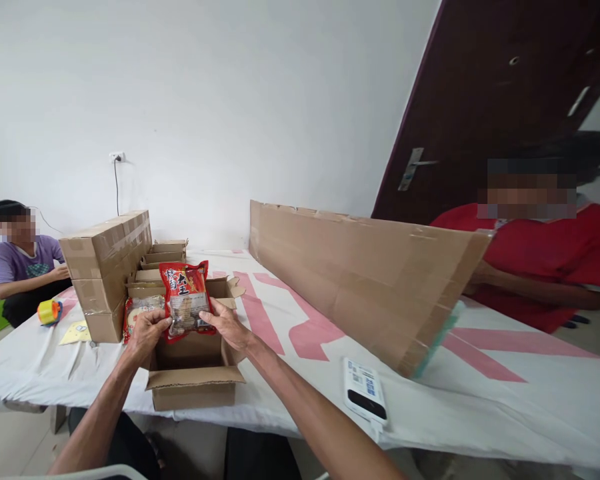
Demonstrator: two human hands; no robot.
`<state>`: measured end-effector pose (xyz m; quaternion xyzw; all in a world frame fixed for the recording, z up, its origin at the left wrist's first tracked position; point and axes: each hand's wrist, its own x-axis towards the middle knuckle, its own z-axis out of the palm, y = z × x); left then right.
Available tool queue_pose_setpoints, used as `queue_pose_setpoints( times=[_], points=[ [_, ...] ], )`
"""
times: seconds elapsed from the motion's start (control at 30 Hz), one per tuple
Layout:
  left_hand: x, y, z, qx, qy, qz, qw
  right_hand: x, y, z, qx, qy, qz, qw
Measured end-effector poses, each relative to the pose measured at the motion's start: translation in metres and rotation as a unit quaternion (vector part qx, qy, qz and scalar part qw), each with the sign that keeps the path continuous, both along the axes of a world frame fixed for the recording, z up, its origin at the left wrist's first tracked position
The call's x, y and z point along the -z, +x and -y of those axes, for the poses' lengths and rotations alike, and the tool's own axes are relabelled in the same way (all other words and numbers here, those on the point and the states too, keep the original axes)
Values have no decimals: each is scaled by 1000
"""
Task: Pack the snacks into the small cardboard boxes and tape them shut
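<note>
Carton [195, 373], open-topped, sits on the white table [480, 400] left of the long cardboard sheet [360, 280]. Left hand [147, 333] and right hand [227, 327] each pinch a lower corner of the red snack packet [185, 300], held upright just above the carton. Looks light, crinkly, slippery film with crushable contents; grip edge seams, not the middle.

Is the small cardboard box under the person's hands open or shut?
Open: the small cardboard box has its flaps folded outward, and both hands hold a red snack packet over its opening.

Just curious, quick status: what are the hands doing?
Both hands, left hand and right hand, gripping red snack packet. Held above open cardboard box. Nothing in the way.
</note>
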<state>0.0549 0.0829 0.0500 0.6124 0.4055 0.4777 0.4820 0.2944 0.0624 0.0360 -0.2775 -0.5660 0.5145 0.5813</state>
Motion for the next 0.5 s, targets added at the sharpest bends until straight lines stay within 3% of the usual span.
queue_pose_setpoints(
  times=[0.1, 0.17, 0.27, 0.4, 0.5],
  points=[
    [6, -5, 24, 69, 73, -153, 983, 1, 18, 7, 49, -5, -32, 998],
    [12, -6, 42, 122, 117, -280, 945, 0, 33, 11, 98, -5, -62, 993],
    [18, 0, 66, 170, 123, -412, 887, 0, 55, 16, 168, 12, -89, 982],
    [11, 20, 88, 230, 131, -523, 810, 4, 80, 21, 220, 12, -93, 971],
    [0, 34, 103, 277, 138, -547, 778, 10, 95, 23, 268, 17, -73, 960]
  ],
)
